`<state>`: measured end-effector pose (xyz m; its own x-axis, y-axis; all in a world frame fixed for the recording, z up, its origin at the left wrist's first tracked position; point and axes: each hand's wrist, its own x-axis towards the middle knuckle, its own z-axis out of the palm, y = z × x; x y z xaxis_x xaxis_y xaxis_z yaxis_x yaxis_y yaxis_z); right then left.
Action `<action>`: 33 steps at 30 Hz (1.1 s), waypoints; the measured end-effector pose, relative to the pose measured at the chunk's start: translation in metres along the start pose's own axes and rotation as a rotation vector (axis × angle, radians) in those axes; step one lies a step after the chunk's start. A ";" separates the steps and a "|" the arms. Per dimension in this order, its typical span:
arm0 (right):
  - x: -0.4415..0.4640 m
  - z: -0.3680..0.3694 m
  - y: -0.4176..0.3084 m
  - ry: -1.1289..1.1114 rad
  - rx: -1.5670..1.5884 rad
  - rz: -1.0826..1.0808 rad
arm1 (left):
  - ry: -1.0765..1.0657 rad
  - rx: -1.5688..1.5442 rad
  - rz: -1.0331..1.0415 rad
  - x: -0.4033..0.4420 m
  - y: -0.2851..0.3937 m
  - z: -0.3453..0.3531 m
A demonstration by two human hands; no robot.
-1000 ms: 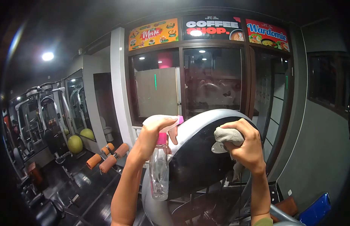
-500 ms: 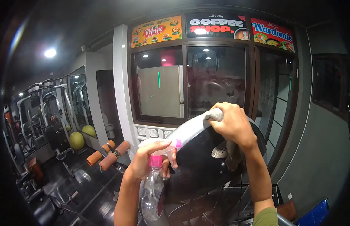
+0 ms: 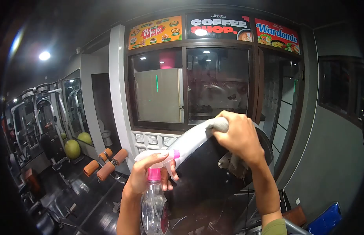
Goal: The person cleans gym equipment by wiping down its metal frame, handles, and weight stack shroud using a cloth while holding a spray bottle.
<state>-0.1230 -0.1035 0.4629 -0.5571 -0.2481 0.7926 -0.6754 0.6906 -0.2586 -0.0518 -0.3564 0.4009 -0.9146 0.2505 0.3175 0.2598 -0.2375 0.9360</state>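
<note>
Wrapped round the neck and trigger of a clear spray bottle (image 3: 153, 207) with a pink collar is my left hand (image 3: 144, 168). The bottle stands upright, its pink nozzle pointing right. My right hand (image 3: 240, 135) grips a grey cloth (image 3: 220, 125), bunched under the fingers against the pale curved rim of a black machine housing (image 3: 193, 172). More of the cloth hangs below my palm, partly covering an oval badge on the housing's dark side. The housing's lower part is dim and hard to make out.
Orange foam rollers (image 3: 107, 163) of another machine stand to the left. Weight machines (image 3: 43, 113) and a green exercise ball (image 3: 72, 149) are farther left. Behind the housing is a window (image 3: 219, 86) under shop signs. A blue object (image 3: 325, 219) lies lower right.
My right hand and the cloth have moved slightly left and down along the rim, covering more of the badge. The whole view has shifted a little; my left hand still holds the bottle.
</note>
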 end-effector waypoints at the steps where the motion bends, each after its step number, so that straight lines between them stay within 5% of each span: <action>1: -0.004 0.001 -0.006 -0.018 0.000 -0.056 | -0.007 -0.001 0.002 0.000 0.000 0.000; 5: -0.027 0.008 -0.022 -0.082 0.000 -0.185 | -0.015 0.069 0.007 -0.001 0.005 0.003; 8: -0.028 -0.008 -0.008 -0.133 0.067 0.004 | 0.012 0.127 0.005 -0.003 0.007 0.009; 13: -0.035 0.000 0.006 0.102 -0.208 0.098 | 0.010 0.136 -0.004 -0.003 0.006 0.011; 21: -0.072 -0.004 -0.022 -0.090 -0.031 -0.044 | 0.009 0.148 0.010 -0.007 0.004 0.014; 25: -0.063 -0.012 -0.004 0.040 -0.206 0.172 | 0.021 0.146 0.022 -0.011 -0.001 0.016; 33: -0.103 -0.002 -0.037 -0.073 -0.072 -0.067 | -0.033 0.167 0.038 -0.011 -0.002 0.014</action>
<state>-0.0402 -0.1022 0.3916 -0.5479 -0.3423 0.7633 -0.6771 0.7173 -0.1643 -0.0376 -0.3455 0.3978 -0.8932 0.2756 0.3553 0.3445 -0.0885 0.9346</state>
